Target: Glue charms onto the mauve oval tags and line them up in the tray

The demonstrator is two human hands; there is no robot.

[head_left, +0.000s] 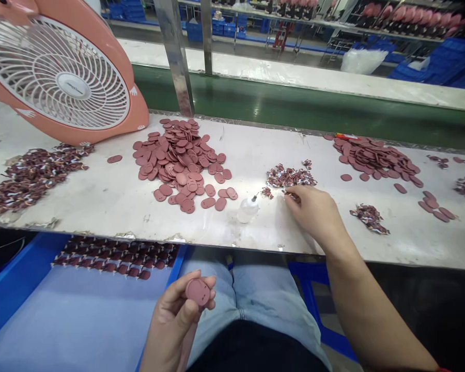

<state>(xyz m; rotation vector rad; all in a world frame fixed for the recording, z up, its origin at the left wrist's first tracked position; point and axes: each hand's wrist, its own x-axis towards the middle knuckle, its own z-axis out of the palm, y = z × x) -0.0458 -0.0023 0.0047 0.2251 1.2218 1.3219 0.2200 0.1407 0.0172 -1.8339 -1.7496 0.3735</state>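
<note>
My left hand (174,320) holds a dark pink disc (197,292) with small holes between thumb and fingers, above my lap. On the white table my right hand (313,209) touches the near edge of a small heap of dark red and white pieces (289,176); its fingertips are pressed together, and what they pinch is too small to make out. Just left of that hand stands a small clear bottle (248,210) with a thin dark tip. A large pile of dark pink oval discs (182,160) spreads across the table further left.
A pink fan (134,111) stands at the left behind another heap of small pieces (39,173). Below the table edge, a blue bin (62,310) holds rows of assembled pieces (112,256). More discs (375,157) lie at right. A green belt (263,103) runs behind the metal post (178,62).
</note>
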